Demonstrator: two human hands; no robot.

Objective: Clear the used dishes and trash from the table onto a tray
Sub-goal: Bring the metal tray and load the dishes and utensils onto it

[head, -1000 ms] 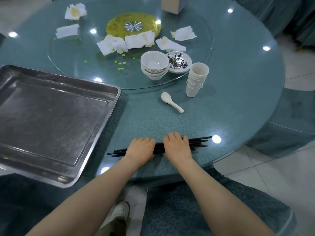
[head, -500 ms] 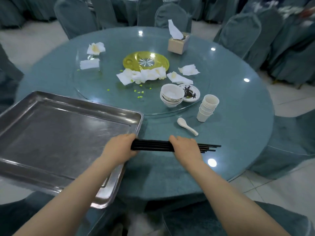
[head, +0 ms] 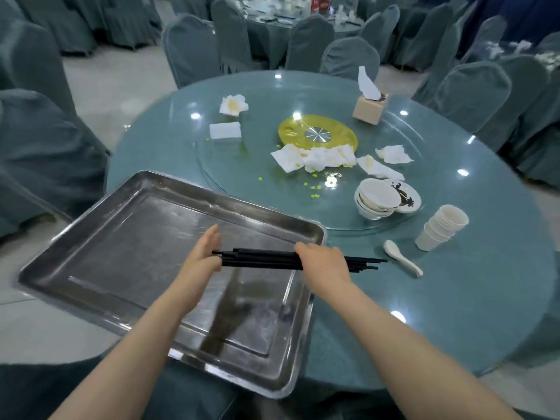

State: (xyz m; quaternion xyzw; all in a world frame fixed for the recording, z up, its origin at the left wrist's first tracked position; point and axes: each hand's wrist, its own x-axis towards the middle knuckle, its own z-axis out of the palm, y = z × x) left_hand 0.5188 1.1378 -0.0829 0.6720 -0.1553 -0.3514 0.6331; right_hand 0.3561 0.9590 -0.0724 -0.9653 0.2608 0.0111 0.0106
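A bundle of black chopsticks (head: 263, 259) hangs level over the right part of the steel tray (head: 127, 225). My right hand (head: 324, 262) grips the bundle from above near its right end. My left hand (head: 203, 259) has straight fingers, its palm against the left tips of the chopsticks. On the table stand stacked white bowls (head: 375, 200), a dirty small plate (head: 407, 197), stacked white cups (head: 441, 227) and a white spoon (head: 401, 262). Crumpled napkins (head: 315, 157) lie on the glass turntable.
The tray overhangs the round teal table (head: 454, 298) at its front left. A yellow disc (head: 318, 136) sits mid-turntable, with a tissue box (head: 369, 107) behind it. More napkins (head: 231, 106) and green crumbs are scattered. Covered chairs (head: 472, 95) ring the table.
Both hands lifted the chopsticks off the table's front edge and carried them left over the tray. My left hand went from gripping the bundle to straight fingers against its tips.
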